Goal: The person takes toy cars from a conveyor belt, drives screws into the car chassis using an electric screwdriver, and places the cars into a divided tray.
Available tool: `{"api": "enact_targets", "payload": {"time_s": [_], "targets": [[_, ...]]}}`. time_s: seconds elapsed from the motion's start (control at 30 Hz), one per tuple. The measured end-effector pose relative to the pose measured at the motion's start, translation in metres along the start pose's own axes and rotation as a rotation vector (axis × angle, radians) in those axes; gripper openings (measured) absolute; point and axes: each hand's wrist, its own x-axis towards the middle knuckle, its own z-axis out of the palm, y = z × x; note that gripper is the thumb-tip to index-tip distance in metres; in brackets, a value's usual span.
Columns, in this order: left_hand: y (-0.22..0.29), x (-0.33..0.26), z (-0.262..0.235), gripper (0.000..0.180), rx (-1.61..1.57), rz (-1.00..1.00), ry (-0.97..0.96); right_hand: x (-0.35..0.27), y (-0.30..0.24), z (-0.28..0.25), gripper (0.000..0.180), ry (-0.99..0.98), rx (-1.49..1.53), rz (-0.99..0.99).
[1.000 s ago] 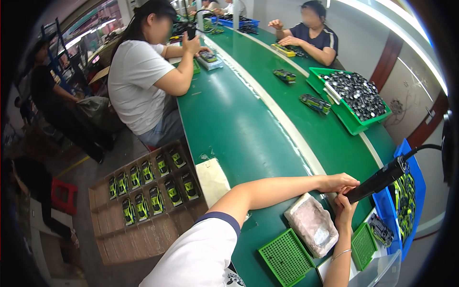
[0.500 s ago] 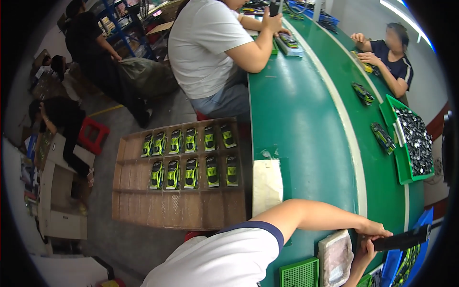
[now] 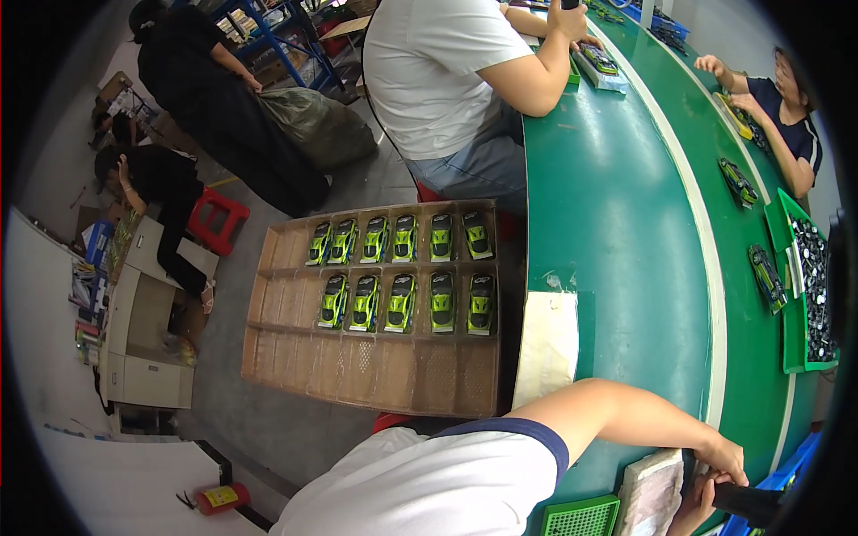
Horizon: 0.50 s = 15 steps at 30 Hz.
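At the lower right, my left hand reaches across with its fingers bent downward and together; what they pinch is hidden. Just below it, my right hand is closed at the end of a black bar-shaped tool, which stretches toward the right rim. The two hands nearly meet. Beside them on the green bench lies a pale, worn shallow tray, with a green perforated basket to its left. Green-and-black toy cars stand in two rows of a brown compartment tray on my left.
A long green bench runs away from me with a cream sheet at its edge. Across it are loose toy cars and a green bin of small black parts. Co-workers sit ahead and opposite. A fire extinguisher is at lower left.
The view has swung left, so the bench and trays appear farther right. My left hand's fingers have bent downward, and the black tool sits lower beside my hands.
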Motion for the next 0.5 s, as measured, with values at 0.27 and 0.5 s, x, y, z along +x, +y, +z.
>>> {"api": "enact_targets", "payload": {"time_s": [0.27,0.5], "targets": [[-0.012,0.009,-0.004,0.044,-0.071,-0.049,0.006,0.001,0.001,-0.009,0.012,-0.064,-0.06,0.053],[-0.016,0.013,-0.004,0.043,-0.068,-0.03,0.013,-0.001,-0.003,0.003,0.011,-0.007,-0.062,0.039]]}}
